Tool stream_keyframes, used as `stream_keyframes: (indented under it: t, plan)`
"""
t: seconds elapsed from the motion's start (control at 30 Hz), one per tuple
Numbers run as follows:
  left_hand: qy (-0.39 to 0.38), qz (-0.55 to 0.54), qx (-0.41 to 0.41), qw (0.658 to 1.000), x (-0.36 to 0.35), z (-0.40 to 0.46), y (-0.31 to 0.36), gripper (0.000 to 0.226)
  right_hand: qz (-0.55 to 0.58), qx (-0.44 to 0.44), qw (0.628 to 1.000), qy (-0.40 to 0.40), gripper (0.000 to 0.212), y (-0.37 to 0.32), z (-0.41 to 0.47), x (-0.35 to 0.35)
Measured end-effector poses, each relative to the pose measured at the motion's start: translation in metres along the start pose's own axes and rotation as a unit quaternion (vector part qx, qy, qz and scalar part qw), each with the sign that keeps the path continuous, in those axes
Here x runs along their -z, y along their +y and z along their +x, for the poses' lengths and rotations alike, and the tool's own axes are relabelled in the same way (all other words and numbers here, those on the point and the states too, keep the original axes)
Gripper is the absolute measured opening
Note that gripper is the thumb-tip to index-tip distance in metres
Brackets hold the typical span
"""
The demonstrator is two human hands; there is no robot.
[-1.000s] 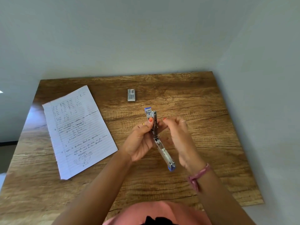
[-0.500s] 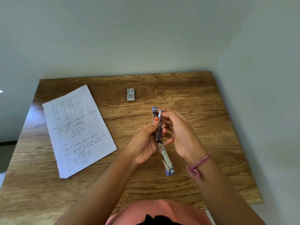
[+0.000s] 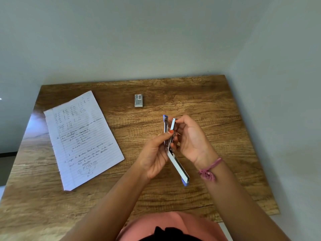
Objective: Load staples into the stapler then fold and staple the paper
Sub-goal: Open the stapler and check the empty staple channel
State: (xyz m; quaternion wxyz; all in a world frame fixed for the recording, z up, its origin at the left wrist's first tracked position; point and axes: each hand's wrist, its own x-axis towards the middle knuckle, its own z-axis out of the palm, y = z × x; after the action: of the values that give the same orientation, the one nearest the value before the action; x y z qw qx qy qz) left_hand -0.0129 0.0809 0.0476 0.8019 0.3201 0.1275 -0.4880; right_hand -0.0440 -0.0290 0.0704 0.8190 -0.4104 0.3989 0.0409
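A small blue and silver stapler point(image 3: 177, 164), swung wide open, is held above the wooden table point(image 3: 199, 105). My left hand point(image 3: 154, 153) grips it near the hinge, thumb pressed on the metal. My right hand point(image 3: 190, 141) pinches the upper end of the inner metal rail point(image 3: 173, 126) with its fingertips. The stapler's blue-tipped arm points toward me at the lower right. A small grey staple box point(image 3: 138, 100) lies farther back on the table. A lined, handwritten sheet of paper point(image 3: 81, 138) lies flat on the left.
A grey wall stands behind the table and another close along its right edge. The table's near edge runs by my body. A pink cord bracelet point(image 3: 209, 171) sits on my right wrist.
My right hand has shifted up along the stapler and now pinches the top of the metal rail. The stapler has tilted a little and stays open.
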Motion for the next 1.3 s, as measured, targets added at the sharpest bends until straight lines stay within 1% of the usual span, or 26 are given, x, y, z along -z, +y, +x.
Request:
stream_keyframes:
  t: [0.13, 0.27, 0.43, 0.5, 0.53, 0.67, 0.77, 0.8, 0.9, 0.97, 1.07, 1.3]
  plan:
    - [0.0, -0.007, 0.006, 1.0, 0.0, -0.002, 0.001, 0.02, 0.014, -0.023, 1.0, -0.008, 0.031, 0.001, 0.006, -0.001]
    - [0.011, 0.008, 0.01, 1.0, 0.0, -0.002, 0.001, 0.02, 0.019, -0.028, 0.999, -0.012, 0.022, 0.004, 0.006, -0.002]
    - [0.032, -0.004, 0.013, 0.999, -0.002, -0.001, 0.0, 0.023, 0.037, -0.039, 0.998, 0.01, 0.019, 0.012, 0.006, -0.004]
    - [0.044, -0.01, 0.007, 0.999, -0.002, 0.0, 0.0, 0.024, 0.06, -0.035, 0.997, 0.025, 0.017, 0.013, 0.003, -0.006]
    - [0.048, -0.01, 0.005, 0.999, -0.002, 0.001, 0.0, 0.023, 0.063, -0.031, 0.997, 0.033, 0.019, 0.015, 0.003, -0.006]
    - [0.057, 0.004, 0.005, 0.998, 0.002, 0.002, -0.001, 0.015, 0.029, -0.014, 0.999, 0.032, 0.016, 0.023, 0.0, -0.005]
    - [0.062, 0.006, 0.007, 0.998, 0.003, 0.002, -0.004, 0.017, 0.023, -0.009, 0.999, 0.036, 0.023, 0.025, -0.004, -0.003]
    - [0.063, 0.005, 0.007, 0.998, 0.004, 0.002, -0.004, 0.017, 0.028, -0.009, 0.999, 0.034, 0.022, 0.025, -0.005, -0.003]
    - [0.06, -0.003, 0.01, 0.998, 0.004, 0.002, -0.005, 0.016, 0.026, -0.015, 0.999, 0.038, 0.013, 0.027, -0.004, -0.003]
    - [0.055, -0.007, 0.013, 0.998, 0.004, 0.002, -0.005, 0.016, 0.019, -0.012, 0.999, 0.047, 0.015, 0.027, -0.006, -0.003]
    - [0.048, -0.018, 0.02, 0.998, 0.005, 0.002, -0.006, 0.017, 0.025, -0.002, 0.999, 0.033, 0.021, 0.024, -0.012, -0.005]
    - [0.015, -0.067, 0.044, 0.997, 0.022, 0.007, -0.01, 0.029, -0.015, 0.03, 0.999, 0.043, 0.017, 0.022, -0.022, -0.012]
